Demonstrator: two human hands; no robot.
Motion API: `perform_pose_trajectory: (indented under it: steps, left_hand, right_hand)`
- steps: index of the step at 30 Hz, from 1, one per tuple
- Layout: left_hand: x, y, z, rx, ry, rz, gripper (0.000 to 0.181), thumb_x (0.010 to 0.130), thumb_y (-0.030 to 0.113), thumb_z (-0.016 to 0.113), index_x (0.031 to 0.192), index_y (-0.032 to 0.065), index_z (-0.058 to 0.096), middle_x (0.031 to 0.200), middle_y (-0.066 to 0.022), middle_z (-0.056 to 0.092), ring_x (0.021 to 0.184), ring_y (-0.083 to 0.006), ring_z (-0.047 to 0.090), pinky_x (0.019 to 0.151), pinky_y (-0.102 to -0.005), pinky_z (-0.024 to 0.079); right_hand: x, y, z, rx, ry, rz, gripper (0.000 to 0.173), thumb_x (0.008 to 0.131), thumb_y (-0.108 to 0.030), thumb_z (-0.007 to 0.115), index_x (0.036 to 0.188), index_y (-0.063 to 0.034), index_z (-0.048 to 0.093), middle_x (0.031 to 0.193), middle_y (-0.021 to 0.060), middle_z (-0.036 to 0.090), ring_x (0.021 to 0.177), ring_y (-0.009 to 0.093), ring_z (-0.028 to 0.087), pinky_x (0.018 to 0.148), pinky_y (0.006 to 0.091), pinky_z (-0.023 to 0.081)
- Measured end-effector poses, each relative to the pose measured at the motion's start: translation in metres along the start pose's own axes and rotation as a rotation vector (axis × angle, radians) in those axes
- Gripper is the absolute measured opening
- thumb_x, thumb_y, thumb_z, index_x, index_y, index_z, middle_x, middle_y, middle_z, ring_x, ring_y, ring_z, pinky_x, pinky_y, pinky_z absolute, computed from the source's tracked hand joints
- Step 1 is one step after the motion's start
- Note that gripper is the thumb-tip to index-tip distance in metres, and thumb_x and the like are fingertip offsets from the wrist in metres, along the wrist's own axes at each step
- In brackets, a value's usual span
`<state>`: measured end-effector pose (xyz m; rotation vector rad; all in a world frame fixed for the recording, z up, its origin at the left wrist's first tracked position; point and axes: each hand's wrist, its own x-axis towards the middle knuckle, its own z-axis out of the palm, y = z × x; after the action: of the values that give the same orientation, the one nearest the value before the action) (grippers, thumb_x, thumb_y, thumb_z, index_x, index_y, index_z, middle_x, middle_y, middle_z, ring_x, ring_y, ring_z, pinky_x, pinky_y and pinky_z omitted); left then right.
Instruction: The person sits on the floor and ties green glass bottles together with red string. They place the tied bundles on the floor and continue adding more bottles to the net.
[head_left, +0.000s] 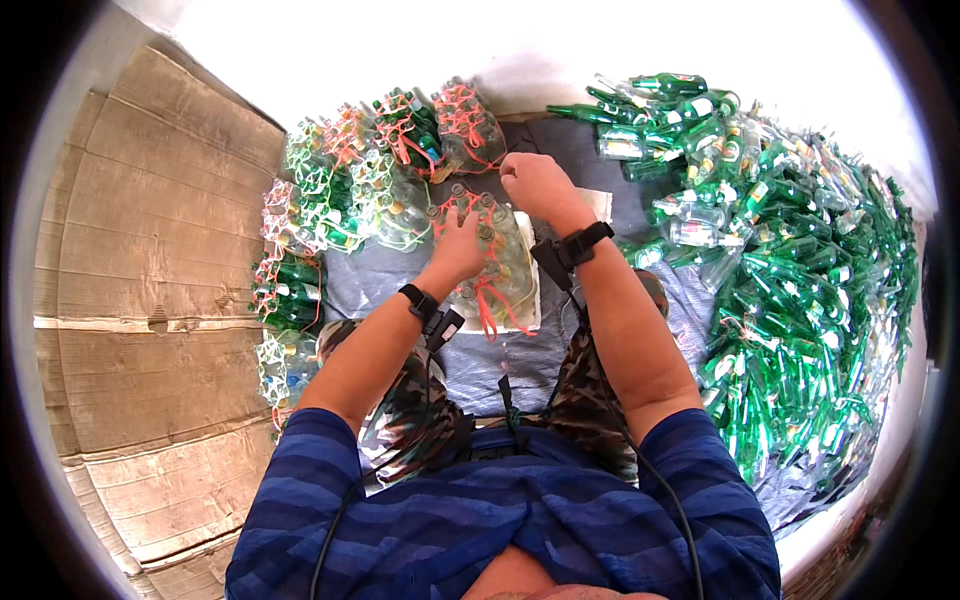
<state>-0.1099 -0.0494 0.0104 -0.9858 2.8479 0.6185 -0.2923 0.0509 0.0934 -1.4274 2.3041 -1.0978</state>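
A bundle of clear glass bottles (513, 251) stands upright before me, its necks laced together with red plastic twine. Loose ends of the twine (491, 304) hang down its near side. My left hand (459, 246) is over the bottle tops, fingers somewhat apart and touching the necks or the lacing; what its fingertips hold is hidden. Beyond the bundle's right side, my right hand (544, 187) is raised with the fingers curled in. Whether a strand of twine is inside that fist does not show. Under the bundle lies a white board or slab (532, 319).
Laced bottle bundles (394, 199) stand at the back and along the left, near a cardboard sheet (157, 247). A large heap of loose green and clear bottles (795, 277) fills the right. Grey sheeting (487, 375) covers the floor. Cables run from both wrist straps.
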Motion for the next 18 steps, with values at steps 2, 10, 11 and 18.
perform_pose_trajectory:
  steps: [2,10,11,18]
  left_hand:
    - [0.000,0.001,0.000,0.025,-0.004,-0.007,0.083,0.073,0.009,0.080,0.147,0.0084,0.043,0.157,-0.0318,0.027,0.139,-0.0457,0.044,0.112,-0.0458,0.043]
    - [-0.003,-0.001,-0.011,-0.013,-0.096,-0.013,0.086,0.074,0.018,0.084,0.148,0.0120,0.041,0.149,-0.0347,0.034,0.127,-0.0492,0.052,0.104,-0.0494,0.049]
    - [-0.002,-0.003,-0.010,0.004,-0.086,-0.007,0.086,0.075,0.018,0.083,0.149,0.0120,0.040,0.147,-0.0362,0.035,0.125,-0.0503,0.053,0.103,-0.0497,0.050]
    - [0.001,-0.003,0.008,-0.024,-0.020,-0.009,0.073,0.080,0.012,0.075,0.144,0.0107,0.039,0.131,-0.0419,0.044,0.111,-0.0567,0.059,0.094,-0.0513,0.053]
  right_hand:
    - [0.000,-0.002,-0.001,-0.003,-0.007,0.005,0.021,0.087,-0.017,0.057,0.092,-0.0032,0.072,0.092,0.0202,0.072,0.089,0.040,0.068,0.082,0.0468,0.054]
    - [0.001,0.002,-0.002,-0.015,-0.039,0.040,0.022,0.087,-0.017,0.057,0.093,-0.0028,0.072,0.093,0.0213,0.072,0.091,0.040,0.068,0.083,0.0462,0.054]
    - [0.001,0.001,-0.002,-0.011,-0.042,0.041,0.022,0.087,-0.016,0.056,0.093,-0.0028,0.072,0.093,0.0214,0.071,0.092,0.040,0.068,0.084,0.0461,0.054]
    - [0.006,-0.010,0.012,-0.011,-0.054,-0.013,0.021,0.086,-0.016,0.056,0.091,-0.0042,0.072,0.094,0.0218,0.071,0.093,0.041,0.068,0.085,0.0500,0.054]
